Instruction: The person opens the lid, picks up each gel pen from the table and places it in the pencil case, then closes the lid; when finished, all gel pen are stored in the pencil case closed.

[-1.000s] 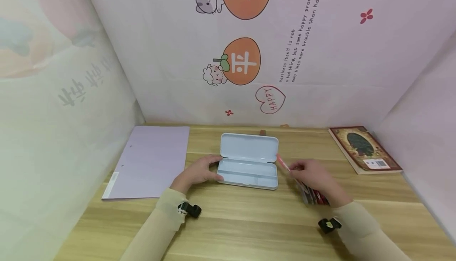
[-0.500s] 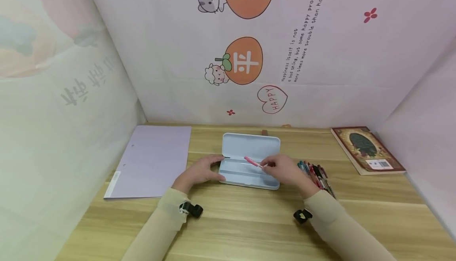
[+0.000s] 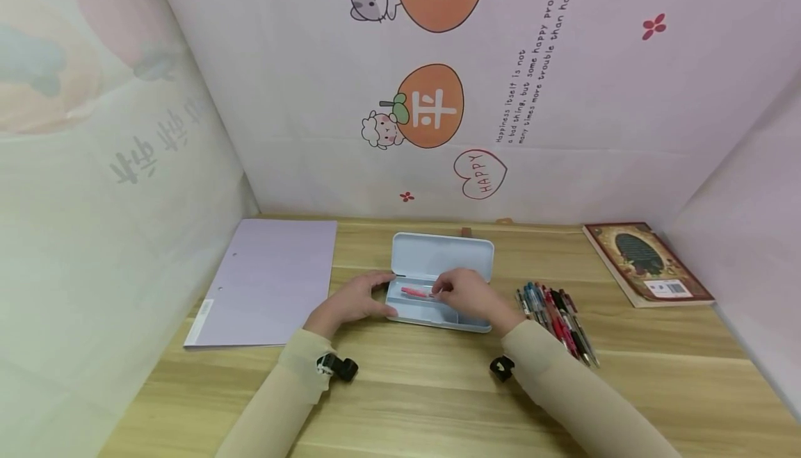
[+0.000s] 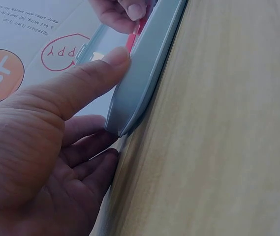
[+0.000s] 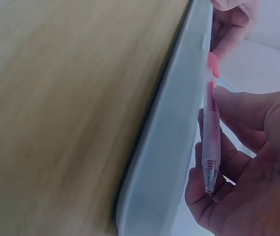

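Observation:
A light blue pencil case (image 3: 422, 311) lies with its lid up in the middle of the table. My left hand (image 3: 355, 299) grips its left end, thumb on the near rim and fingers round the side; the left wrist view shows that thumb (image 4: 98, 73) over the edge. Over the long rear compartment, my right hand (image 3: 466, 295) pinches a pink-red pen (image 3: 415, 292) between thumb and fingers. The right wrist view shows the clear barrel of the pen (image 5: 211, 132) and its tip pointing back toward the wrist. Whether the pen touches the case floor I cannot tell.
Several pens (image 3: 559, 319) lie bunched on the table right of the case. A lilac folder (image 3: 269, 281) is at the left and a book (image 3: 644, 262) at the back right. Printed cloth walls (image 3: 313, 131) enclose the table's back and sides. A small brown block (image 3: 466, 233) sits behind the lid.
My right hand has carried the pink-red pen leftward from beside the bunched pens to over the case, where it now lies lengthwise. My left hand has kept its hold.

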Available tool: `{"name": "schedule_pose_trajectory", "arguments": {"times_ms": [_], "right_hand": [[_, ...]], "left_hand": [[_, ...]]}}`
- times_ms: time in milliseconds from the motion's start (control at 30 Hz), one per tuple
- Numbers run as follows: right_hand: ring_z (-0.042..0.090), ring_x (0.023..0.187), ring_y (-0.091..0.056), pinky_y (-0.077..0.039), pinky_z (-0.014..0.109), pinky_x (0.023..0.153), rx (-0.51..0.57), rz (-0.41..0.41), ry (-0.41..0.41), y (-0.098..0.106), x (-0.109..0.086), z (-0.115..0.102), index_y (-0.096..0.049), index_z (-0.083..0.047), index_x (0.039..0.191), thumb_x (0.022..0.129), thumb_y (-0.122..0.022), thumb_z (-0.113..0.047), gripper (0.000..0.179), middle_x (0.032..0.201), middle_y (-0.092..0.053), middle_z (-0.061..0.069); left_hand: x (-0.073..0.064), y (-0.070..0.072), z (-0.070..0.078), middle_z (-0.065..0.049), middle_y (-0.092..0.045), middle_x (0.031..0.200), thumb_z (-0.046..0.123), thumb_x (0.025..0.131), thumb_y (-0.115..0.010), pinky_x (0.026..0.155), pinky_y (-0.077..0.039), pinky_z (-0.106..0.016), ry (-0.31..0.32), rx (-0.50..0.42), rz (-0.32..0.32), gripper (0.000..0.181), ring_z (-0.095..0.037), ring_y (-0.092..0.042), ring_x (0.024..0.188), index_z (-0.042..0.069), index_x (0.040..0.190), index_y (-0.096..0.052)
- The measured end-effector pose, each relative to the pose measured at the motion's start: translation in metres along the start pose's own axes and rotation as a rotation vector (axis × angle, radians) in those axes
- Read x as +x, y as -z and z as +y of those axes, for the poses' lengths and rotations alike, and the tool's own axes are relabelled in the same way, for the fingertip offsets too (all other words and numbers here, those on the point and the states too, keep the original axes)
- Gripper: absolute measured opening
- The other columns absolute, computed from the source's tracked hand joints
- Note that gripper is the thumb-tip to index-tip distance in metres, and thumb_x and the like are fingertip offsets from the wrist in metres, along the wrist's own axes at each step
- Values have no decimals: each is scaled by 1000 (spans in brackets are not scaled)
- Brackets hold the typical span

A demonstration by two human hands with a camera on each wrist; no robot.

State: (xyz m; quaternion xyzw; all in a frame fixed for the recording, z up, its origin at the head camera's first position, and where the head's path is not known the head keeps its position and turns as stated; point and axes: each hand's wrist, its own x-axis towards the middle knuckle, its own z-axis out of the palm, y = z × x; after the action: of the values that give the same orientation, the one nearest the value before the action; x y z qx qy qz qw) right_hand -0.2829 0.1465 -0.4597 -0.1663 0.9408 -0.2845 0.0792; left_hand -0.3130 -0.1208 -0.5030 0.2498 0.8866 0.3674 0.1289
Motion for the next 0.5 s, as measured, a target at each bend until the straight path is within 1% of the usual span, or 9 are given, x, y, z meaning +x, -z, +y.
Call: {"name": "schedule_pose_trajectory", "arguments": {"times_ms": [233, 333, 500], "right_hand": [[14, 74, -53, -45, 31, 68, -14, -34, 3, -6, 7, 1, -75, -16, 88, 91, -66, -7, 13, 82, -64, -5], [14, 75, -53, -46, 32, 68, -20, -43, 1, -8, 8, 2, -75, -17, 88, 92, -65, -7, 14, 85, -66, -5], [12, 78, -55, -48, 32, 72, -32, -62, 1, -9, 10, 0, -76, -17, 91, 94, -62, -5, 18, 91, -69, -5]], "left_hand": [[1, 1, 1, -7, -44, 149, 54, 72, -82, 112, -30, -45, 5, 10, 4, 88, -26, -39, 137, 16, 145, -50], [1, 1, 1, -7, -44, 150, 55, 72, -82, 112, -30, -46, 2, 17, 2, 88, -26, -39, 137, 16, 145, -50], [0, 0, 0, -6, -45, 149, 56, 72, -82, 112, -31, -46, 0, 4, -2, 89, -26, -40, 136, 16, 145, -50]]}}
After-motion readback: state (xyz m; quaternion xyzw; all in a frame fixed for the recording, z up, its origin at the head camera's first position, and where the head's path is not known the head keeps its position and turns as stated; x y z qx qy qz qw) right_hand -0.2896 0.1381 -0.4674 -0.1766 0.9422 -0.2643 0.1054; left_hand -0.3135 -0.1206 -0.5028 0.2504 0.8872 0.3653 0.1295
